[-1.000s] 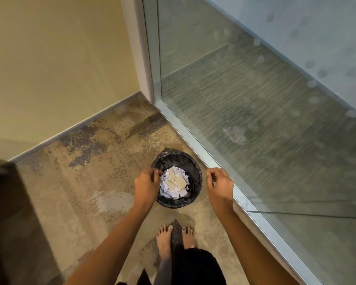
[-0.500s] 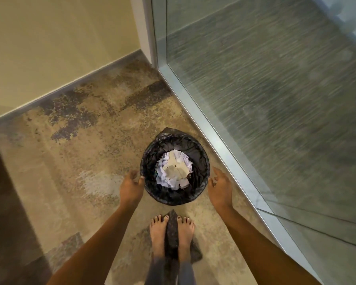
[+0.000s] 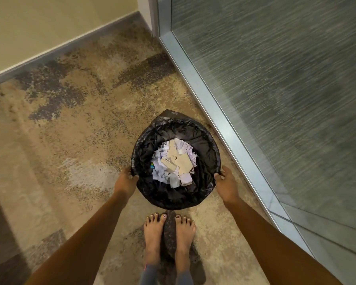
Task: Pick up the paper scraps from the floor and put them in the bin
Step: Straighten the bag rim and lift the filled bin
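Your left hand [image 3: 125,183] and right hand [image 3: 227,185] each grip the rim of the black-lined bin [image 3: 174,123] on opposite sides. The thumbs lie on top, and the fingers curl underneath, out of sight. You cannot tell whether the bin rests on the floor or hangs lifted. The paper scraps [image 3: 174,161] lie heaped inside it, white and tan. Your bare feet [image 3: 152,233] stand near it on the mottled carpet [image 3: 70,140]. A glass partition [image 3: 275,99] in a metal frame [image 3: 214,114] runs close along its right, and a beige wall [image 3: 39,23] stands beyond.
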{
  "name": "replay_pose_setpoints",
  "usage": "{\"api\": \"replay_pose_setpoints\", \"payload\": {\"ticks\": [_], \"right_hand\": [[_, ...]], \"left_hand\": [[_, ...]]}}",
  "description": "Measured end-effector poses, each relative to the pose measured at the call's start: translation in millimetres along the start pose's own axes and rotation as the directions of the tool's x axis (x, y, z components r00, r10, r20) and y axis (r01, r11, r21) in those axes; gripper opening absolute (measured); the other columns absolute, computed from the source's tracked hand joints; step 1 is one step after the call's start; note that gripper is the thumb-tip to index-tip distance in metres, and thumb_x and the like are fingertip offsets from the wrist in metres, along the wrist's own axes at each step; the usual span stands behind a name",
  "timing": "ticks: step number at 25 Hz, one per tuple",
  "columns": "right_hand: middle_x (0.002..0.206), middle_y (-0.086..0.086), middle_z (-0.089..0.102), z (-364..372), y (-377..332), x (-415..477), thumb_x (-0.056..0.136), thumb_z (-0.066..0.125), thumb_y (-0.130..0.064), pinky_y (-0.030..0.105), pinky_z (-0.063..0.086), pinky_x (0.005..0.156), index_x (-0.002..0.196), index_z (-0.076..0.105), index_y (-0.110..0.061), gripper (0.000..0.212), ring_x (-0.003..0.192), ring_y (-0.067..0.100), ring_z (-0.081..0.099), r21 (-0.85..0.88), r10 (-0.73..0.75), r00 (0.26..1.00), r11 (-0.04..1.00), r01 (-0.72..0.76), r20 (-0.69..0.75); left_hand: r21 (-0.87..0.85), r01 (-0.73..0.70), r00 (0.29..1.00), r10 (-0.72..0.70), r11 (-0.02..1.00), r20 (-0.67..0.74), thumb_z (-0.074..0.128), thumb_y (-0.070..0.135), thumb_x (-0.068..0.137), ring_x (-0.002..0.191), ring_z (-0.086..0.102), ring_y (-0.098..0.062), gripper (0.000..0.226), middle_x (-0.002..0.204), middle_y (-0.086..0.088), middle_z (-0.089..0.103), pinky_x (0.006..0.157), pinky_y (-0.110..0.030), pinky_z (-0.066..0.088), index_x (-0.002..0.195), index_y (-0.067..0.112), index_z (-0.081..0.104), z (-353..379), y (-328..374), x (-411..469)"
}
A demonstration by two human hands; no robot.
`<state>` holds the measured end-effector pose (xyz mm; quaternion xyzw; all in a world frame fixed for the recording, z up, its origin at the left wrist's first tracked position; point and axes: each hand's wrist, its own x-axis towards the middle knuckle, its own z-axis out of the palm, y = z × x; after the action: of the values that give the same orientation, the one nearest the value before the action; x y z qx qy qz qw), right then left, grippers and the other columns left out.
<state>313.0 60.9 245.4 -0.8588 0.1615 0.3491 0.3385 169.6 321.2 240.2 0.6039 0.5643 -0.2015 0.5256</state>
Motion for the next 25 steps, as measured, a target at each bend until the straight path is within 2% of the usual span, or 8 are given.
{"api": "replay_pose_setpoints", "payload": {"ticks": [4,6,8,11,14,18,21,25], "right_hand": [[0.111,0.01,0.058,-0.9,-3.4,8.1,0.089,0.06,-0.005,0.048,0.054,0.085,0.121,0.049,-0.013,0.034,0.094,0.028,0.059,0.063,0.073,0.995,0.995,-0.077,0.069],[0.103,0.007,0.053,-8.1,-5.1,3.1,0.083,0.062,0.004,0.048,0.057,0.075,0.112,0.046,-0.016,0.038,0.086,0.024,0.056,0.084,0.089,0.99,0.992,-0.098,0.113],[0.103,0.007,0.051,-14.7,-7.0,-7.0,0.081,0.062,0.01,0.048,0.057,0.071,0.109,0.046,-0.017,0.041,0.091,0.026,0.056,0.104,0.085,0.988,0.99,-0.099,0.129],[0.098,-0.001,0.053,-24.0,-12.0,-32.5,0.077,0.065,0.008,0.055,0.055,0.077,0.106,0.049,-0.022,0.045,0.098,0.031,0.058,0.099,0.024,0.994,0.994,-0.035,0.107],[0.101,-0.001,0.055,-41.7,-32.5,-67.3,0.077,0.065,0.007,0.056,0.055,0.079,0.107,0.052,-0.026,0.046,0.1,0.03,0.059,0.148,-0.037,0.997,0.989,0.027,0.068],[0.105,0.004,0.054,-74.9,-81.2,-114.6,0.08,0.062,0.011,0.053,0.056,0.078,0.11,0.052,-0.023,0.046,0.097,0.028,0.059,0.213,-0.14,0.99,0.968,0.13,0.035],[0.097,-0.002,0.051,-105.0,-133.0,-156.9,0.083,0.058,0.013,0.041,0.058,0.064,0.116,0.051,-0.017,0.046,0.088,0.026,0.058,0.296,-0.224,0.973,0.934,0.199,0.049],[0.096,-0.001,0.051,-141.2,-191.2,-208.4,0.084,0.056,0.015,0.028,0.054,0.047,0.108,0.054,-0.017,0.04,0.078,0.018,0.058,0.395,-0.319,0.947,0.876,0.278,0.039]], "left_hand": [[-0.213,0.055,0.998,-0.051,0.976,0.023,0.05,-0.009,0.091,0.115,0.052,-0.042,0.048,0.138,-0.013,0.042,0.092,-0.051,0.049,0.135,0.004,0.04,-7.5,5.1,-3.3],[-0.215,0.006,1.0,-0.002,0.977,0.019,0.052,-0.016,0.086,0.101,0.057,-0.036,0.049,0.133,-0.015,0.043,0.078,-0.045,0.054,0.131,0.003,0.042,-17.1,9.1,-17.3],[-0.24,-0.032,0.998,0.045,0.97,0.05,0.052,-0.019,0.085,0.087,0.059,-0.03,0.048,0.127,-0.015,0.042,0.06,-0.036,0.058,0.127,0.003,0.044,-29.8,9.6,-33.5],[-0.296,-0.046,0.996,0.067,0.954,0.063,0.052,-0.02,0.084,0.081,0.06,-0.028,0.044,0.127,-0.015,0.04,0.049,-0.03,0.058,0.12,0.006,0.045,-47.5,8.0,-60.4],[-0.319,-0.108,0.992,0.121,0.941,0.02,0.053,-0.022,0.083,0.084,0.06,-0.03,0.047,0.122,-0.014,0.044,0.049,-0.025,0.057,0.122,0.003,0.046,-67.1,18.2,-99.8],[-0.318,-0.226,0.974,0.219,0.921,-0.06,0.053,-0.019,0.084,0.088,0.063,-0.029,0.048,0.122,-0.01,0.05,0.058,-0.028,0.058,0.125,0.006,0.049,-99.7,49.5,-158.9],[-0.347,-0.321,0.947,0.294,0.881,-0.128,0.054,-0.016,0.085,0.09,0.063,-0.028,0.049,0.122,-0.007,0.051,0.056,-0.025,0.058,0.128,0.007,0.049,-130.4,77.3,-205.8],[-0.4,-0.407,0.913,0.367,0.821,-0.178,0.054,-0.015,0.086,0.091,0.061,-0.029,0.048,0.118,-0.008,0.053,0.064,-0.033,0.058,0.129,0.005,0.049,-170.4,111.9,-268.2]]}}
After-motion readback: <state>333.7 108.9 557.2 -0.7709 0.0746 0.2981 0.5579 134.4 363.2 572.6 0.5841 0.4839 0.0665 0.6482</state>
